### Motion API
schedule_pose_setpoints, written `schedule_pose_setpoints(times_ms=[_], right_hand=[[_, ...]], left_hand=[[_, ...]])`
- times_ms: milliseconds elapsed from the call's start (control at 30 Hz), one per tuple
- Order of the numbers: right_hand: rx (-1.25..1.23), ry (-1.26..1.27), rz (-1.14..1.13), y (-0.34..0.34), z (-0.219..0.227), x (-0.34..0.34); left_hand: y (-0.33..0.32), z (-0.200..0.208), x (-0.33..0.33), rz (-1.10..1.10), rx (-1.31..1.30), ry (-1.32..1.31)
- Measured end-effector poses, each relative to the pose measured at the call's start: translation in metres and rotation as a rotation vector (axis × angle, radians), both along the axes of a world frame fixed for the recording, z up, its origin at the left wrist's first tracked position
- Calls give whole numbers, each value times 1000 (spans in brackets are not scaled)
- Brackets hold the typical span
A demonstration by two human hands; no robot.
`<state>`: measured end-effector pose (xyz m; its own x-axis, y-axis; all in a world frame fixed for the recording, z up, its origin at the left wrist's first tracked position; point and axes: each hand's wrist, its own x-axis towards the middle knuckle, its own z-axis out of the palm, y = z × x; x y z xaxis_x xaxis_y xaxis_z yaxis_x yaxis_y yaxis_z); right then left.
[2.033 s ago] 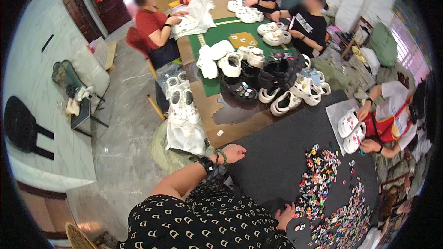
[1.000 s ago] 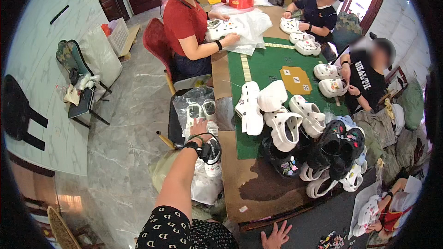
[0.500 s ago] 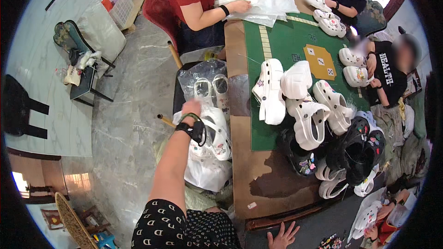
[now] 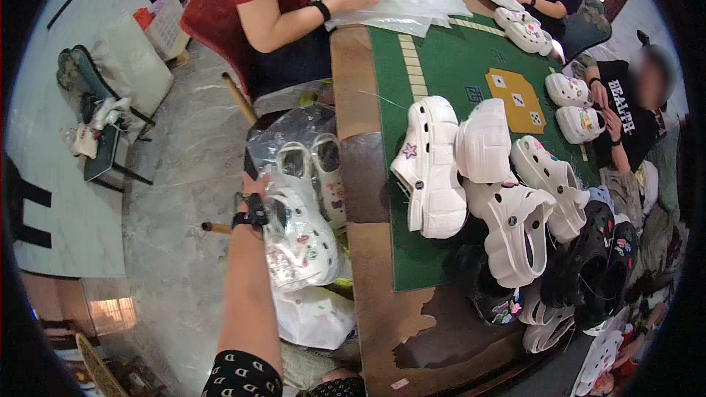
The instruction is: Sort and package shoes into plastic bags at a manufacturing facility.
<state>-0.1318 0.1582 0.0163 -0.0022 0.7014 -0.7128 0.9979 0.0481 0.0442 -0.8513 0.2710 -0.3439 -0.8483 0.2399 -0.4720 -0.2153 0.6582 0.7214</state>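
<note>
My left hand (image 4: 255, 185), with a dark band and watch at the wrist, reaches to the seat beside the table. It is at the edge of a clear plastic bag holding white clogs (image 4: 312, 250). Its fingers are hidden behind the hand and the plastic, so their grip does not show. Just beyond lies a second pair of white clogs (image 4: 328, 169) in clear plastic, with small charms on them. A white plastic bundle (image 4: 315, 317) sits nearer to me. My right hand is out of view.
On the green-topped table (image 4: 412, 265), white platform clogs (image 4: 434, 169) and black clogs (image 4: 489, 290) are piled. Across it, a person in red (image 4: 268, 0) handles a white clog over plastic sheeting (image 4: 419, 0). Two more people sit at the far right with white clogs.
The view has shifted, and my right hand, which lay spread at the table's near edge, has left the picture. My left hand has moved to the left side of the bagged clogs.
</note>
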Motion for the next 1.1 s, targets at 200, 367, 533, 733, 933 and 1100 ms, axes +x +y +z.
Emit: schedule_pose_setpoints(times_ms=[200,367,533,733,933,1100], right_hand=[[-19,-75,-20,0,0,-5],[0,39,22,4,6,-3],[9,48,65,6,8,0],[100,151,77,-4,14,9],[200,166,104,-11,28,9],[338,272,112,-22,-11,28]], left_hand=[[22,14,26,-59,132,-48],[12,43,36,-232,25,198],[5,121,117,-229,68,471],[-42,224,210,-381,209,469],[-137,315,267,-368,186,513],[-220,397,290,-312,211,393]])
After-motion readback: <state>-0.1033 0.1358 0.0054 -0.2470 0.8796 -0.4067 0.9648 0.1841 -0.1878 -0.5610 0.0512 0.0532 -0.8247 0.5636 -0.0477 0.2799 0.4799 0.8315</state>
